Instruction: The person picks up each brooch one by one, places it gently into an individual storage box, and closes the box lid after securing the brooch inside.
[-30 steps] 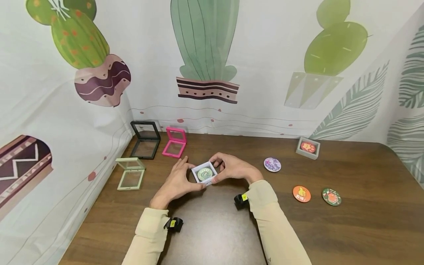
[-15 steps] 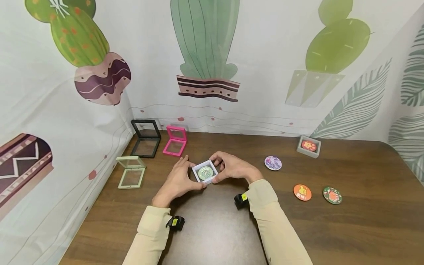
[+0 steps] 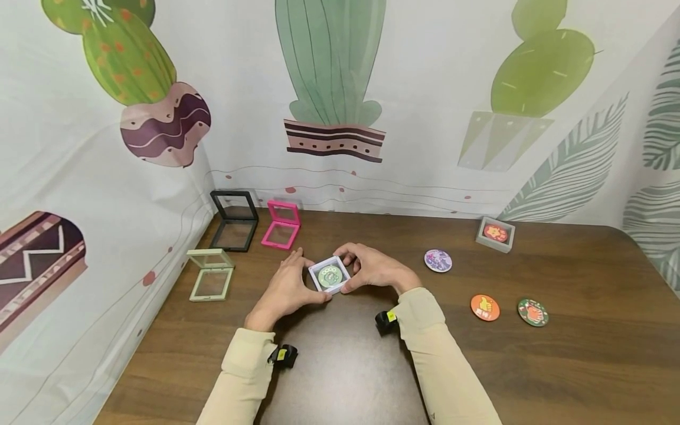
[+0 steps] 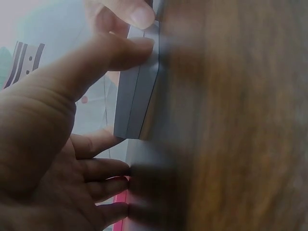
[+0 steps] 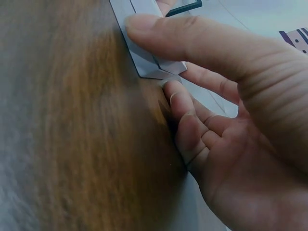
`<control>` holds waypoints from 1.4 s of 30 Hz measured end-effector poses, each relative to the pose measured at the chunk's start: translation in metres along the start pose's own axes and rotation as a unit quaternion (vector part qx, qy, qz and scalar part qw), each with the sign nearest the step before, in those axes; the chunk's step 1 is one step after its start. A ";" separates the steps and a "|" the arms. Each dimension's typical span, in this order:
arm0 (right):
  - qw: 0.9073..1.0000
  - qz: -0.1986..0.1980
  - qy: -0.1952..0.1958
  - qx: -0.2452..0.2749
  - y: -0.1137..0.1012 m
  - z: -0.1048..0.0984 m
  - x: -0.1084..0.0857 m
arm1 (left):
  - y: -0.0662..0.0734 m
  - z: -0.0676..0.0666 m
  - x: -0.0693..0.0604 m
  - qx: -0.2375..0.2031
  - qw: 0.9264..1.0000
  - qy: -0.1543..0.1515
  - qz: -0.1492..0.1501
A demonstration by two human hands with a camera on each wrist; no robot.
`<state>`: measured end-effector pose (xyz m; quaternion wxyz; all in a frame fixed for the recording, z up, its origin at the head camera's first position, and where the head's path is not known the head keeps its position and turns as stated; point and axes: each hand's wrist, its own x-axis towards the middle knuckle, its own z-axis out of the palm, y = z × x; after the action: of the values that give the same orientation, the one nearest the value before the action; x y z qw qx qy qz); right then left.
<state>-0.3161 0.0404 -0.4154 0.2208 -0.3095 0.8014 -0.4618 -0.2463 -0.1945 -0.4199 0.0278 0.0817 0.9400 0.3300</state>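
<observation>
Between my two hands is a small square display case [image 3: 340,288] with a pale lavender-white frame. It is closed, and a round green badge [image 3: 330,276] shows through its clear top. My left hand [image 3: 284,290] pinches the case's left side, thumb along the near face and index finger at the far corner, its other fingers spread. My right hand [image 3: 374,268] grips the right side between thumb and fingers. Up close in the left wrist view, the case [image 4: 127,103] shows a seam along its side; both thumbs press there. The right wrist view shows the case [image 5: 149,65] near the tabletop.
Open display cases stand at the left: black [image 3: 234,235], pink [image 3: 280,235] and pale green [image 3: 209,286]. On the right lie purple [image 3: 438,260], orange [image 3: 486,307] and dark green [image 3: 533,312] round badges. A grey case [image 3: 495,245] with a red badge sits behind them.
Both hands keep their grip on the case, which stays in nearly the same place. The whole head view has shifted slightly.
</observation>
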 end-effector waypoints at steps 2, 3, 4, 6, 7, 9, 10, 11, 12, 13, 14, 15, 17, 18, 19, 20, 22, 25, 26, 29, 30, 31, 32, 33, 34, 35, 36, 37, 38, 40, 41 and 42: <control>1.000 0.001 0.001 -0.002 0.000 0.000 0.000 | 0.000 0.000 0.000 0.000 1.000 0.001 0.002; 1.000 0.001 0.002 -0.004 0.000 0.000 0.000 | 0.000 0.000 0.000 0.001 1.000 0.001 0.002; 1.000 0.002 0.002 -0.006 0.000 0.000 -0.001 | 0.000 0.000 0.000 0.001 1.000 0.001 0.003; 1.000 0.003 0.004 -0.008 -0.001 0.000 -0.001 | 0.000 0.000 0.000 0.001 1.000 0.002 0.004; 1.000 0.003 0.004 -0.009 -0.001 0.000 -0.002 | 0.000 0.000 0.001 0.001 1.000 0.002 0.004; 1.000 0.003 0.005 -0.009 -0.001 0.000 -0.003 | 0.000 0.000 0.001 0.001 1.000 0.001 0.004; 1.000 0.003 0.006 -0.008 -0.002 0.000 -0.004 | 0.000 0.000 0.001 0.000 1.000 0.001 0.004; 1.000 0.003 0.006 -0.008 -0.002 0.001 -0.004 | 0.000 0.000 0.001 0.000 1.000 0.001 0.004; 1.000 0.002 0.005 -0.008 -0.001 0.001 -0.004 | 0.000 0.000 0.001 0.000 1.000 0.000 0.004; 1.000 0.001 0.004 -0.007 -0.001 0.002 -0.005 | 0.000 0.000 0.000 0.000 1.000 0.000 0.003; 1.000 0.001 0.003 -0.007 -0.002 0.002 -0.005 | 0.000 0.000 0.000 0.000 1.000 0.000 0.004; 1.000 -0.001 0.002 -0.007 -0.002 0.003 -0.005 | 0.000 0.000 0.000 0.000 1.000 0.000 0.004; 1.000 -0.005 0.001 -0.007 -0.002 0.004 -0.005 | -0.001 -0.001 0.000 -0.001 1.000 0.000 0.005; 1.000 -0.006 0.001 -0.011 -0.002 0.005 -0.005 | -0.001 -0.001 0.000 -0.002 1.000 0.001 0.005; 1.000 -0.007 0.001 -0.015 -0.002 0.006 -0.005 | -0.001 -0.001 -0.001 -0.003 1.000 0.001 0.005; 1.000 -0.008 0.002 -0.020 -0.002 0.006 -0.005 | -0.002 -0.001 -0.001 -0.004 1.000 0.001 0.005; 1.000 -0.008 0.004 -0.028 -0.001 0.007 -0.005 | -0.002 -0.001 -0.001 -0.006 1.000 0.001 0.006; 0.999 -0.006 0.007 -0.038 -0.001 0.007 -0.005 | -0.002 0.000 -0.001 -0.008 1.000 0.000 0.007; 0.999 -0.005 0.008 -0.039 -0.002 0.007 -0.005 | -0.003 0.000 -0.001 -0.007 1.000 0.000 0.007; 0.999 -0.002 0.012 -0.042 -0.002 0.008 -0.005 | -0.003 0.000 -0.001 -0.006 1.000 0.000 0.008; 0.999 0.000 0.013 -0.044 -0.002 0.008 -0.005 | -0.003 0.000 -0.001 -0.006 1.000 0.000 0.009; 0.999 -0.001 0.015 -0.046 -0.002 0.008 -0.005 | -0.003 0.000 -0.001 -0.005 1.000 0.000 0.009; 0.999 -0.001 0.016 -0.048 -0.002 0.008 -0.005 | -0.003 0.000 -0.001 -0.005 1.000 0.000 0.009; 0.999 -0.001 0.017 -0.051 -0.002 0.008 -0.005 | -0.003 -0.001 -0.001 -0.005 1.000 0.000 0.009; 0.998 -0.002 0.018 -0.054 -0.002 0.008 -0.005 | -0.003 -0.001 -0.001 -0.006 1.000 -0.001 0.008; 0.998 -0.003 0.017 -0.055 -0.002 0.008 -0.005 | -0.002 -0.001 -0.001 -0.006 1.000 -0.002 0.006; 0.998 -0.004 0.017 -0.058 -0.003 0.008 -0.005 | -0.002 -0.001 -0.001 -0.006 1.000 -0.004 0.004; 0.998 -0.004 0.016 -0.060 -0.003 0.008 -0.005 | -0.002 -0.001 -0.001 -0.006 1.000 -0.005 0.001; 0.998 -0.005 0.015 -0.062 -0.003 0.008 -0.005 | -0.002 -0.002 -0.001 -0.006 1.000 -0.007 -0.001; 0.998 -0.005 0.013 -0.067 -0.004 0.008 -0.005 | -0.001 -0.003 -0.001 -0.006 1.000 -0.010 -0.005; 0.998 -0.006 0.013 -0.068 -0.004 0.008 -0.005 | -0.001 -0.003 -0.001 -0.007 1.000 -0.012 -0.007; 0.997 -0.005 0.014 -0.073 -0.005 0.008 -0.005 | -0.001 -0.004 -0.002 -0.007 1.000 -0.013 -0.008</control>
<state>-0.3062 0.0369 -0.4148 0.1844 -0.3227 0.8341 -0.4077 -0.2453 -0.1977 -0.4175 0.0436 0.0782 0.9379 0.3350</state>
